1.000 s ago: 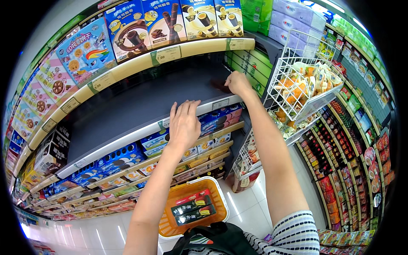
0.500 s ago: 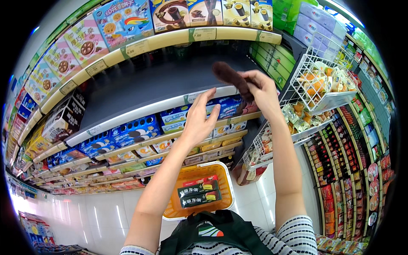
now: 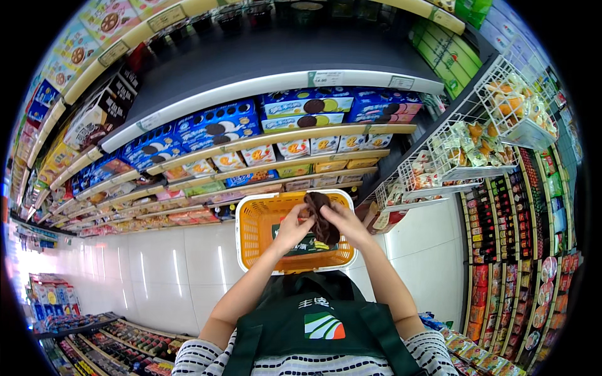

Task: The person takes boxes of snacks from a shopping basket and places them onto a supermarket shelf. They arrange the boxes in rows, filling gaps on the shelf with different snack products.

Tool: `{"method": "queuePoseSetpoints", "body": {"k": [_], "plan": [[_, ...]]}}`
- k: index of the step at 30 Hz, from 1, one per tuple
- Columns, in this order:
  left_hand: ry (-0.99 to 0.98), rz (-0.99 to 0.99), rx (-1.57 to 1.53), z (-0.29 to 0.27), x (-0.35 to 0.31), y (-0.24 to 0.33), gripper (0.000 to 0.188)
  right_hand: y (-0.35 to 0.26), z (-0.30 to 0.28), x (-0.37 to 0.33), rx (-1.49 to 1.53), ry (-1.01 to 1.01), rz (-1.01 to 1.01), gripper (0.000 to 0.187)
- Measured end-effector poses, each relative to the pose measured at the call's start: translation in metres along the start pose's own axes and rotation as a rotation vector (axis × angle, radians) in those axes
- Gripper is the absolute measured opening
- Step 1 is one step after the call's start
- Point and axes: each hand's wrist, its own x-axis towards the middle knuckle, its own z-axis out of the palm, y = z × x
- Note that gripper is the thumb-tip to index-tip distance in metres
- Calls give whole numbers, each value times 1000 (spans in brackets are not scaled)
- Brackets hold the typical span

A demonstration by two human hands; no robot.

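A crumpled dark brown cloth [image 3: 318,210] is bunched between my two hands over the basket. My left hand [image 3: 292,230] grips its left side with bent fingers. On the right side, my right hand [image 3: 345,222] is closed round its folds. Below the hands is an orange plastic basket [image 3: 252,216] with a white rim. Dark green boxes [image 3: 300,243] lie inside it, partly covered by the cloth and my fingers.
Ahead runs a dark grey shelf board [image 3: 263,59] with blue biscuit boxes [image 3: 216,125] on the tier beneath. White wire racks [image 3: 448,153] of packaged snacks jut out at the right. Pale floor tiles [image 3: 188,263] spread to the left. A dark green apron [image 3: 316,313] covers my front.
Both hands have come down and back from the shelf to above the basket. The brown cloth, held by the right hand alone before, is now bunched in both. The view has tilted downward.
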Motion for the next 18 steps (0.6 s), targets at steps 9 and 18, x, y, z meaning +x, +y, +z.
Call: {"method": "queuePoseSetpoints", "body": {"k": [9, 18], "plan": [[138, -407, -644, -32, -63, -91, 37, 82, 69, -1, -232, -74, 57, 40], [160, -449, -175, -42, -89, -191, 28, 108, 52, -18, -661, 35, -3, 35]]}}
